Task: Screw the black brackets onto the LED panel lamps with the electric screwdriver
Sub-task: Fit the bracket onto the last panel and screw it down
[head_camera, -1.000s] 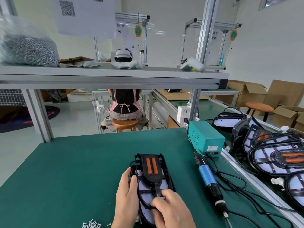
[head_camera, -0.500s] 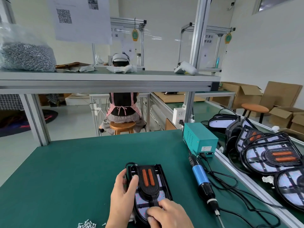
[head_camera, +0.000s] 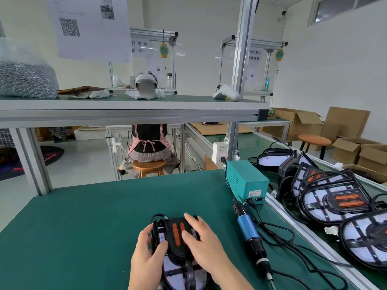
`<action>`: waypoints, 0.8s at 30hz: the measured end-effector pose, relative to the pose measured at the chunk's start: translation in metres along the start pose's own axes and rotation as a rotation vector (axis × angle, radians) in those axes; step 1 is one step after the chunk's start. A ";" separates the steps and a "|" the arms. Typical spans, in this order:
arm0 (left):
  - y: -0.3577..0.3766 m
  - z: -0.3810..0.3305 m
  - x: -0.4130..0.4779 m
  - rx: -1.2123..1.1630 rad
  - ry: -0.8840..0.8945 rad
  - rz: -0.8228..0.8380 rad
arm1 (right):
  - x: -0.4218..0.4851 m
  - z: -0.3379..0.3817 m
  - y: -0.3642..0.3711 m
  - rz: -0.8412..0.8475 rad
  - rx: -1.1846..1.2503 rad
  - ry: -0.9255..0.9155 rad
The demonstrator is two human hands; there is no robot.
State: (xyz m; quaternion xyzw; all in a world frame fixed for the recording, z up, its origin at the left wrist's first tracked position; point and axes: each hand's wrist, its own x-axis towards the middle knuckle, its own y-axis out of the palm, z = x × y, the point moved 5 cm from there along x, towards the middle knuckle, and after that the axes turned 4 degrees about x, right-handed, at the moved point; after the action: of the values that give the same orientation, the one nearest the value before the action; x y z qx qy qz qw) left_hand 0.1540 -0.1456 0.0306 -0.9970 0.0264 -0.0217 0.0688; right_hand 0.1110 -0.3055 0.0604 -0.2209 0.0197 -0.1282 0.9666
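An LED panel lamp [head_camera: 180,271] lies on the green table [head_camera: 83,227] in front of me, with a black bracket [head_camera: 178,237] with two orange strips on top of it. My left hand [head_camera: 146,254] grips the lamp's left edge, thumb on top of the panel. My right hand [head_camera: 201,241] lies flat over the bracket's right side, fingers straight and spread. The blue and black electric screwdriver [head_camera: 250,237] lies on the table to the right, with no hand on it.
A teal power box [head_camera: 247,181] stands behind the screwdriver, its cables [head_camera: 293,248] looping over the table's right part. Several more lamps [head_camera: 335,201] are stacked beyond the right rail. A shelf [head_camera: 125,109] overhangs the far edge. A person sits beyond on a stool.
My right hand has moved from the lamp's near end up onto the bracket, fingers now spread flat. The camera has tilted up, so the lamp sits lower in view.
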 end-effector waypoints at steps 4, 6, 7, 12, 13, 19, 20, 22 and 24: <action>0.002 0.001 0.003 -0.001 0.016 -0.006 | 0.008 -0.013 -0.003 -0.020 0.079 -0.017; 0.003 0.002 0.003 -0.002 0.024 -0.023 | 0.009 -0.017 -0.005 -0.017 0.116 -0.022; 0.003 0.001 0.002 -0.003 0.024 -0.028 | 0.009 -0.017 -0.006 -0.019 0.151 -0.018; 0.006 0.001 -0.001 0.071 0.011 0.001 | 0.006 -0.018 -0.007 -0.065 0.230 -0.004; 0.006 0.000 -0.002 0.087 0.009 0.003 | 0.005 -0.018 -0.007 -0.065 0.241 -0.002; 0.008 -0.004 -0.015 0.186 0.004 0.037 | 0.000 -0.017 -0.009 -0.050 0.283 -0.003; 0.007 -0.004 -0.017 0.205 0.005 0.043 | -0.001 -0.017 -0.009 -0.051 0.280 -0.006; 0.006 -0.005 -0.020 0.222 0.012 0.043 | -0.003 -0.015 -0.009 -0.048 0.274 -0.012; 0.005 -0.005 -0.024 0.235 0.019 0.030 | -0.008 -0.013 -0.010 -0.035 0.285 -0.015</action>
State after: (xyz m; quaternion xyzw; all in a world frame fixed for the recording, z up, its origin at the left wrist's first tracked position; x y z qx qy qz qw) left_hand 0.1300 -0.1497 0.0343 -0.9814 0.0391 -0.0330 0.1852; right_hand 0.0993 -0.3179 0.0527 -0.0827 -0.0097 -0.1449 0.9859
